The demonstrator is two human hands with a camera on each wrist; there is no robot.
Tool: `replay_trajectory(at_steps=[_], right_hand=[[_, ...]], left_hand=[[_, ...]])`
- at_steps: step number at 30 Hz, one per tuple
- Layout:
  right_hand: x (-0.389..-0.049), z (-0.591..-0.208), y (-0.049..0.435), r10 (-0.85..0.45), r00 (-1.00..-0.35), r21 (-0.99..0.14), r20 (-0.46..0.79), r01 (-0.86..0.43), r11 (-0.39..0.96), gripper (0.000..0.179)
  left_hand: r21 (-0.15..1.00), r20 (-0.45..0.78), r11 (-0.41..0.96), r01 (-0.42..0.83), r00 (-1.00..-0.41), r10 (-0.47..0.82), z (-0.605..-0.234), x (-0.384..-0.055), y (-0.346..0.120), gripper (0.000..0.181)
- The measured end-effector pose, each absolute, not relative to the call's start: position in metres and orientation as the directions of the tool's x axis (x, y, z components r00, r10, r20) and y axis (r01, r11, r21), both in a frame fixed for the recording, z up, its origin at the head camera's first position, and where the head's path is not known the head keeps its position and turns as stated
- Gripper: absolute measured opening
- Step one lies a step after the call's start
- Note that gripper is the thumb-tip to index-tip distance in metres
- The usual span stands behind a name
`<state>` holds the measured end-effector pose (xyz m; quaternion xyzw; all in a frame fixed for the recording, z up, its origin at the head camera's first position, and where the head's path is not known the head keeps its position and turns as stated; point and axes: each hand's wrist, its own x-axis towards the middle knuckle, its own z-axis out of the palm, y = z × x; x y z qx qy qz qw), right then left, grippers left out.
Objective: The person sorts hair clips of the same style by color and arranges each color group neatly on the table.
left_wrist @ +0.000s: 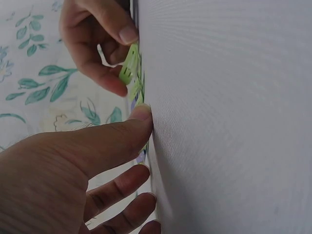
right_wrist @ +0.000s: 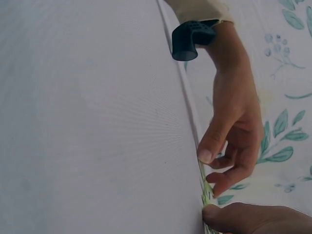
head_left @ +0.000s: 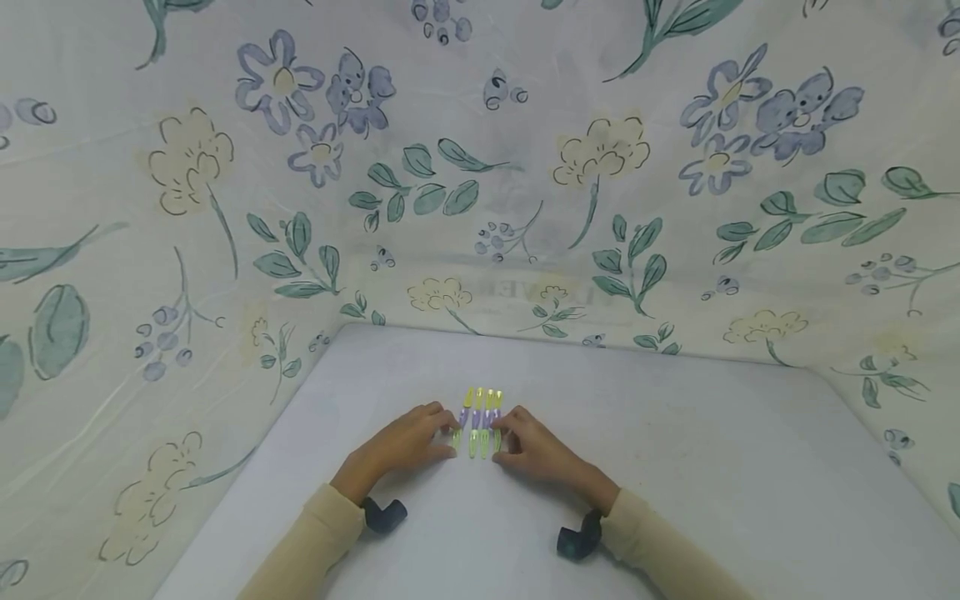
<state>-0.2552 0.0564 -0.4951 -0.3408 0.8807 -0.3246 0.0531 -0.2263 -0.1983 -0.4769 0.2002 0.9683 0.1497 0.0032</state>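
Yellow hair clips [head_left: 479, 397], purple hair clips [head_left: 476, 419] and green hair clips [head_left: 473, 444] lie in three rows on the white table. My left hand [head_left: 411, 437] pinches the leftmost green hair clip [head_left: 456, 440] between thumb and index finger, at the left side of the group. On the other side my right hand [head_left: 536, 446] pinches the rightmost green hair clip [head_left: 497, 440] by its ends. The left wrist view shows that green clip [left_wrist: 129, 66] tilted up between the right thumb and a finger. The left thumb [left_wrist: 117, 139] partly hides the clips behind it.
The white table [head_left: 712, 467] reaches to a floral cloth [head_left: 525, 208] that rises behind it and at both sides. Dark wrist devices [head_left: 385, 517] sit at both cuffs, just above the tabletop.
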Motion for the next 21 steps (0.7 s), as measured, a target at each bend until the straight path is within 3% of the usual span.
replay_trajectory(at_steps=[16, 21], right_hand=[[-0.2534, -0.4944, 0.0563, -0.642, -0.758, -0.551, 0.117, -0.587, 0.593, 0.054], [-0.2523, -0.4935, 0.056, -0.636, -0.76, -0.542, 0.136, -0.595, 0.594, 0.044]], left_hand=[[0.288, 0.041, 0.879, 0.38, -0.922, 0.385, -0.4777, -0.2267, -0.1976, 0.038], [0.286, 0.032, 0.885, 0.367, -0.927, 0.374, -0.4764, -0.2261, -0.1971, 0.039]])
